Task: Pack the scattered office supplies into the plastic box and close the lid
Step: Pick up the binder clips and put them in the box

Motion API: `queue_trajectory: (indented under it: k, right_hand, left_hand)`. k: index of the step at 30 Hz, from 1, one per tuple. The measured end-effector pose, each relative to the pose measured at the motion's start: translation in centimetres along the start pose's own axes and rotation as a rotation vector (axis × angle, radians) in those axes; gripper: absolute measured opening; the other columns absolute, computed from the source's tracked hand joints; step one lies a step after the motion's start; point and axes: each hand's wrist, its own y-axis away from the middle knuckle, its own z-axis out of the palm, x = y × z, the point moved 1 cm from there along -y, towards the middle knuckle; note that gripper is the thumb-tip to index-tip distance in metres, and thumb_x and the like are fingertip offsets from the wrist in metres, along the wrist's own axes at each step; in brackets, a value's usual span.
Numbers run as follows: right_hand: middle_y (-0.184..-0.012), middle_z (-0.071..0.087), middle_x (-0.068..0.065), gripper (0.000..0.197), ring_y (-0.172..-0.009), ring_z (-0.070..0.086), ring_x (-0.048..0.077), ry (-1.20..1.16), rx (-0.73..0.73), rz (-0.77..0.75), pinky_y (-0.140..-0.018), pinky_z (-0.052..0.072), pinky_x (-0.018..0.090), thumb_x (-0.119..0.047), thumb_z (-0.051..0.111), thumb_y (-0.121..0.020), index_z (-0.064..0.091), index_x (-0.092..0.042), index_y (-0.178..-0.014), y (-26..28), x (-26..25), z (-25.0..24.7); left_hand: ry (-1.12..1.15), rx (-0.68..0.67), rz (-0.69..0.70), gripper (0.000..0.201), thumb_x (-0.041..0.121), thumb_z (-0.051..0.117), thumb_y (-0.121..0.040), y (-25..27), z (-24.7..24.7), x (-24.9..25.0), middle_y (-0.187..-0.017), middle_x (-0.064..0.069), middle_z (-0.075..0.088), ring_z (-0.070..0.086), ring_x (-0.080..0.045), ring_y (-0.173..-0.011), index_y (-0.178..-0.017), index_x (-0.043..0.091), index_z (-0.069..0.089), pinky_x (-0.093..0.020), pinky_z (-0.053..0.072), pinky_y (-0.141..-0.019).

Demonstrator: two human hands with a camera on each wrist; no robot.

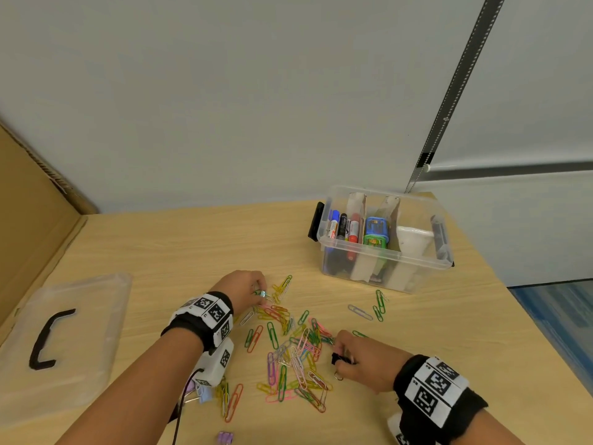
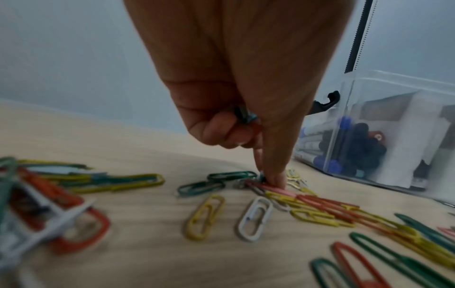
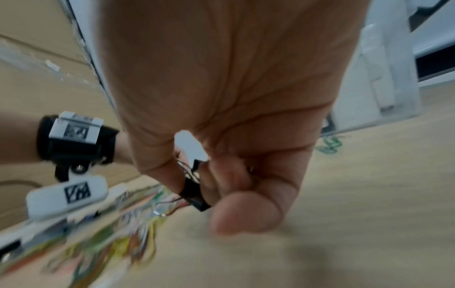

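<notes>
Coloured paper clips (image 1: 290, 345) lie scattered across the middle of the wooden table (image 1: 179, 248). My left hand (image 1: 256, 292) is at the far edge of the pile. Its curled fingers hold a small teal clip (image 2: 246, 117), and one fingertip (image 2: 275, 178) presses down on the clips. My right hand (image 1: 345, 356) is at the pile's right edge and pinches a black binder clip (image 3: 194, 193). The clear plastic box (image 1: 385, 266) stands uncovered at the back right, with markers (image 1: 343, 228) and card dividers inside. Its clear lid (image 1: 64, 342), with a black handle, lies flat at the left.
Pastel binder clips (image 1: 200, 391) lie under my left wrist, and a purple one (image 1: 224, 437) sits at the near edge. A few green and grey paper clips (image 1: 378, 305) lie apart near the box. A cardboard sheet (image 1: 29, 220) leans at the left; the table edge runs along the right.
</notes>
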Motion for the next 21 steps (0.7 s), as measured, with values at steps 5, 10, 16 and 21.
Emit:
queue_trajectory:
  k: [5, 10, 16, 21]
  right_hand:
    - [-0.077, 0.056, -0.004, 0.015, -0.048, 0.044, 0.000, -0.134, 0.248, -0.080, -0.047, 0.036, 0.013, -0.034, 0.045, -0.098, 0.045, -0.023, -0.107, 3.5, -0.9, -6.4]
    - [-0.074, 0.057, 0.000, 0.011, -0.060, 0.050, 0.016, -0.126, 0.741, -0.023, -0.051, 0.039, 0.025, -0.030, 0.046, -0.097, 0.045, -0.021, -0.104, 4.8, 0.4, -15.5]
    - [-0.103, 0.060, 0.016, 0.022, -0.082, 0.058, 0.029, -0.014, 0.796, 0.330, -0.066, 0.046, 0.034, -0.027, 0.051, -0.093, 0.049, -0.011, -0.108, -0.2, 4.5, -22.3]
    - [-0.122, 0.060, 0.018, 0.034, -0.107, 0.059, 0.035, 0.123, 0.697, 0.399, -0.093, 0.050, 0.043, -0.021, 0.050, -0.093, 0.054, -0.008, -0.124, -2.6, 5.6, -24.1]
  left_hand:
    - [0.063, 0.035, -0.044, 0.017, 0.034, 0.069, -0.082, 0.5, 0.5, -1.2, -0.069, 0.010, 0.049, 0.044, -0.006, -0.060, -0.086, 0.023, 0.057, -0.019, 0.034, -0.053]
    - [0.207, 0.150, -0.005, 0.011, 0.026, 0.065, -0.085, 1.6, 0.4, -0.7, -0.068, 0.004, 0.051, 0.046, -0.011, -0.061, -0.086, 0.019, 0.057, -0.026, 0.037, -0.059]
    - [0.242, 0.187, 0.083, 0.012, 0.025, 0.066, -0.085, 3.0, 0.3, 1.6, -0.060, 0.008, 0.047, 0.045, -0.009, -0.055, -0.083, 0.022, 0.055, -0.025, 0.039, -0.060]
    - [0.253, 0.196, 0.122, 0.012, 0.026, 0.065, -0.086, 3.9, 0.6, 2.8, -0.056, 0.007, 0.043, 0.042, -0.007, -0.051, -0.084, 0.021, 0.054, -0.025, 0.038, -0.059]
